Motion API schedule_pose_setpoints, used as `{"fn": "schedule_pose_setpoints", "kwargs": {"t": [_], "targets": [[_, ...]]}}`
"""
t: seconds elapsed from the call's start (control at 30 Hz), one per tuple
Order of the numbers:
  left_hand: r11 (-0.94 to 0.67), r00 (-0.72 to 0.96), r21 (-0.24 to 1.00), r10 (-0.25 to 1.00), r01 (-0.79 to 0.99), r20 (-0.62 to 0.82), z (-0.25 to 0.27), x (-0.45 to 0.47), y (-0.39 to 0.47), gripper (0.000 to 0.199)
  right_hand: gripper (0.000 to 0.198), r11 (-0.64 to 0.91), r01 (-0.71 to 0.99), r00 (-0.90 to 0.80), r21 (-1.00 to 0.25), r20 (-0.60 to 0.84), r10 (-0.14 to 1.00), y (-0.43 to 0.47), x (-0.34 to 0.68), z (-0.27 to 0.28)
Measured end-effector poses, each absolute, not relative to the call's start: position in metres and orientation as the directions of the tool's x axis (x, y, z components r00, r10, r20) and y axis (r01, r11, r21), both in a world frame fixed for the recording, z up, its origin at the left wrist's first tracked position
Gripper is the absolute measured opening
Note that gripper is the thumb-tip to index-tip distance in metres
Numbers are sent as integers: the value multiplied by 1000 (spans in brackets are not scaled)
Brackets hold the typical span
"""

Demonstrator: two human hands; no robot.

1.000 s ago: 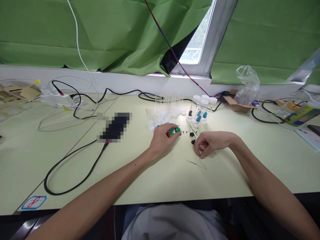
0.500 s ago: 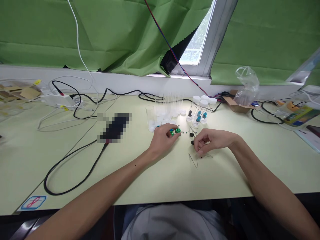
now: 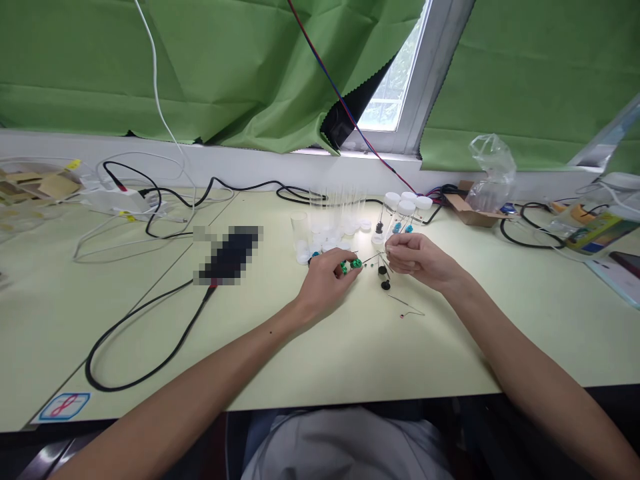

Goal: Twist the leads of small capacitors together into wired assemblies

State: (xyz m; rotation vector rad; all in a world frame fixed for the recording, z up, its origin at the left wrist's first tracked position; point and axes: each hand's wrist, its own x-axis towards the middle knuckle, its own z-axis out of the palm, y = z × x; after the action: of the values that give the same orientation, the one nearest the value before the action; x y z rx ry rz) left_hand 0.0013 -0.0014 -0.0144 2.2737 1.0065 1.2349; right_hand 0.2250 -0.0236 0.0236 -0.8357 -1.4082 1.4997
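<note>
Between the thumb and fingers of my left hand [image 3: 327, 280] is a small shiny green part [image 3: 356, 264], with more green showing behind the fingers. My right hand [image 3: 413, 259] pinches a thin metal wire [image 3: 371, 258], whose free end reaches towards the green part; I cannot tell whether they touch. Small black round pieces [image 3: 385, 285] lie just below my right hand. Closer to me, a bent thin wire [image 3: 410, 312] rests on the table. Past my hands stand white-capped clear vials [image 3: 406, 208] with blue and black pieces inside, and several clear tubes [image 3: 300, 233].
A blurred dark device [image 3: 230, 257] with a black cable [image 3: 175, 350] lies on the left of the table [image 3: 310, 373]. Further back are a white power strip [image 3: 123, 200] and loose cords. An open cardboard box [image 3: 470, 210] with a plastic bag [image 3: 493, 173] stands back right.
My right hand has moved up and away from me, bringing a thin wire off the table towards the green part. My left hand has stayed nearly still.
</note>
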Motion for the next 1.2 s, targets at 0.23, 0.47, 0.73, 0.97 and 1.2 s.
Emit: {"fn": "schedule_pose_setpoints", "kwargs": {"t": [0.23,0.47,0.73,0.97,1.2], "targets": [[-699,364,589,715,406,597,-16,1,0,14,17,19,-141,-341,-990,67,938,-25,221,24],[-707,371,578,706,408,603,-17,2,0,13,16,14,-144,-341,-989,63,938,-24,221,23],[-695,372,595,718,403,588,-16,1,-2,13,17,15,-124,-342,-992,57,938,-24,220,21],[-630,347,663,776,404,526,-12,1,-4,14,21,2,-72,-291,-997,23,957,-24,218,22],[-532,314,760,843,374,436,-11,1,-5,18,25,-28,-74,-278,-997,-6,961,-24,216,22]]}}
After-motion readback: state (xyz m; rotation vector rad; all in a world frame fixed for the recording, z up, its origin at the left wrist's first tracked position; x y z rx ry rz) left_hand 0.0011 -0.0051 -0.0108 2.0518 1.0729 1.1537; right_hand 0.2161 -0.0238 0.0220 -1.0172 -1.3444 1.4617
